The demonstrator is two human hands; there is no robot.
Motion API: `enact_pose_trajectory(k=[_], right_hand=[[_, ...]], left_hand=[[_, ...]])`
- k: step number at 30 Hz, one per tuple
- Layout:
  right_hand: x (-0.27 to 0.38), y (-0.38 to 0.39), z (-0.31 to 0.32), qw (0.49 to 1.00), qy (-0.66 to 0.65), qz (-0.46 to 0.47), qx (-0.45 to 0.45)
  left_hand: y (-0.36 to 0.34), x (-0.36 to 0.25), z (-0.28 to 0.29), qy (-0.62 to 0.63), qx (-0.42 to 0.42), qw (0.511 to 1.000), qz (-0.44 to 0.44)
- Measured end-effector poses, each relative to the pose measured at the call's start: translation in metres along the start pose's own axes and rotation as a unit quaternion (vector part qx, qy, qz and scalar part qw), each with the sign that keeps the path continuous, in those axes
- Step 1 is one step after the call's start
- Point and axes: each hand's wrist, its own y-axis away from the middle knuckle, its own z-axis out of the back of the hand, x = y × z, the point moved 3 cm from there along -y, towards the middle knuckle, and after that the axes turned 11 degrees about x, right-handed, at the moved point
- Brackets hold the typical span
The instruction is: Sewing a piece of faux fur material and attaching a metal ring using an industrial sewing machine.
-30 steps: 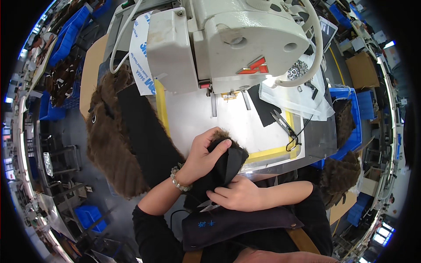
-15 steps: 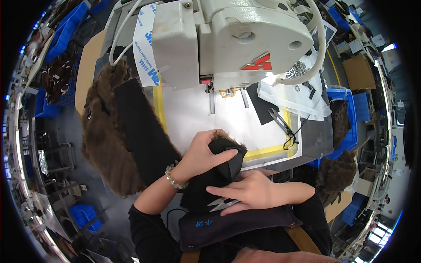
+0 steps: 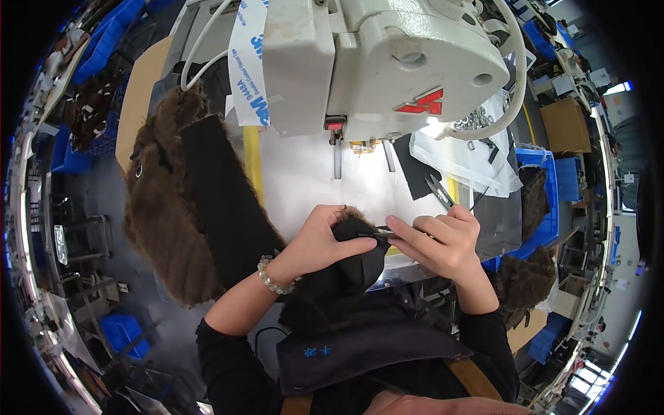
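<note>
A dark piece of fur-edged black fabric [image 3: 361, 261] is pinched in my left hand [image 3: 319, 242], thumb on top, close to the front edge of the sewing table. Brown fur pokes up along its far edge. My right hand [image 3: 443, 243] is closed round a small pair of scissors [image 3: 386, 235], whose blades reach the fabric's edge beside my left thumb. The handles are mostly hidden by my fingers. Just beyond my right hand lies another pair of scissors [image 3: 437, 189], its handles covered from view.
A white sewing machine [image 3: 415, 76] stands over the pale work surface [image 3: 297, 173]. Brown fur [image 3: 162, 228] with a black strip [image 3: 221, 200] lies at the left. At the right are a white plastic bag [image 3: 463, 162], metal rings [image 3: 474, 121] and a blue bin [image 3: 546, 214].
My right hand has brought the scissors from near my apron up and away from me to the fabric's edge. My left hand keeps its hold, almost unmoved.
</note>
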Motion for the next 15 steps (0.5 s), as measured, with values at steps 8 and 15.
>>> enact_pose_trajectory(k=[8, 15], right_hand=[[0.0031, -0.002, 0.0013, 1.0, 0.006, 0.007, 0.011], [0.0026, -0.001, -0.0035, 0.999, 0.006, 0.037, 0.03]], left_hand=[[0.0001, 0.0, -0.0003, 0.01, 0.005, 1.0, 0.014], [-0.0005, 0.0036, -0.0014, 0.035, 0.012, 0.999, 0.011]])
